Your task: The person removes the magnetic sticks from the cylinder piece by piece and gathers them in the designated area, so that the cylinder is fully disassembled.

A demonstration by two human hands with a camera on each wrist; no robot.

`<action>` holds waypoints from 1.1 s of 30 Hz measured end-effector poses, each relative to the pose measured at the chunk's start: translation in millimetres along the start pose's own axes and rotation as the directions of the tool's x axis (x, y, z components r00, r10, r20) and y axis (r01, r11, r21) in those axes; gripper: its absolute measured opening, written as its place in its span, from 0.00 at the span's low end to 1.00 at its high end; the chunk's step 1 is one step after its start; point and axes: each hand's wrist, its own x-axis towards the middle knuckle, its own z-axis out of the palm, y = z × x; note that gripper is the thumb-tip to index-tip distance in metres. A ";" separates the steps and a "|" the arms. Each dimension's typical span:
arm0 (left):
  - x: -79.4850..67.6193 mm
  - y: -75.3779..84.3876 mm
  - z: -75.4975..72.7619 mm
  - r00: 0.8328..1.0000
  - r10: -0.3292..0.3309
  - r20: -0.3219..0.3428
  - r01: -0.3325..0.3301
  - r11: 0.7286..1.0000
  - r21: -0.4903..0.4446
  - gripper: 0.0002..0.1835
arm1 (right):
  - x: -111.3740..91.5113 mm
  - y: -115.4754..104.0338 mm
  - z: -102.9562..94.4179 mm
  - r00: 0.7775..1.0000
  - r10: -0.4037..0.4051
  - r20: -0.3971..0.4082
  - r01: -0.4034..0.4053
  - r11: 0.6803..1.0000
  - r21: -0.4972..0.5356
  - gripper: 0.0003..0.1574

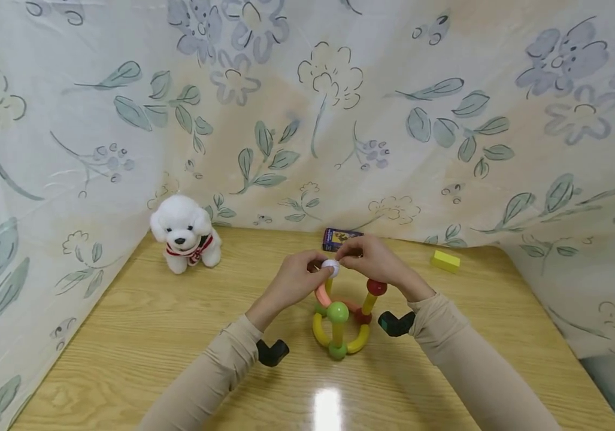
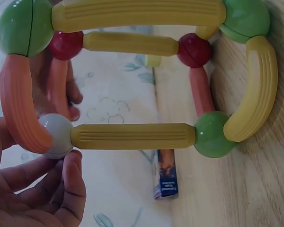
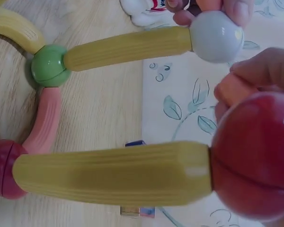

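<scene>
"On the wooden table (image 1: 178, 359), where does the ball-and-rod frame (image 1: 338, 334) stand?"

"Beneath the left hand (image 1: 297, 278), pinching its white ball (image 1: 331, 267), and the right hand (image 1: 376, 260), pinching a salmon rod (image 3: 236, 90); a blue box (image 1: 334, 239) lies beyond."

Large red ball (image 3: 253, 158) partly off-frame

Left grip (image 1: 297, 276) and right grip (image 1: 372, 258) both pinch, near each other.

The desk (image 1: 113, 323) is viewed from the head, forward and down; both wrist views are tipped sideways, super close up, with the white ball (image 2: 61, 132) shared.
</scene>
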 end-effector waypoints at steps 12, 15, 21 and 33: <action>0.7 -1.3 -2.9 1.000 0.003 -0.007 -0.003 1.000 0.014 0.12 | 0.0 6.4 -9.8 0.959 0.242 0.148 -0.248 0.968 0.027 0.27; 1.2 -1.9 -2.7 1.000 0.000 -0.004 0.000 1.000 0.020 0.12 | -0.9 6.1 -10.5 0.939 0.289 0.187 -0.300 0.954 0.029 0.34; 1.4 -2.7 -1.6 1.000 -0.014 -0.002 0.014 1.000 0.026 0.13 | -2.1 10.8 -10.2 0.937 0.291 0.192 -0.298 0.955 0.008 0.39; -31.4 -17.2 -2.4 0.994 -0.092 -0.057 0.091 0.996 -0.011 0.17 | -38.5 53.0 -8.9 0.928 0.368 -0.062 -0.351 0.917 0.191 0.23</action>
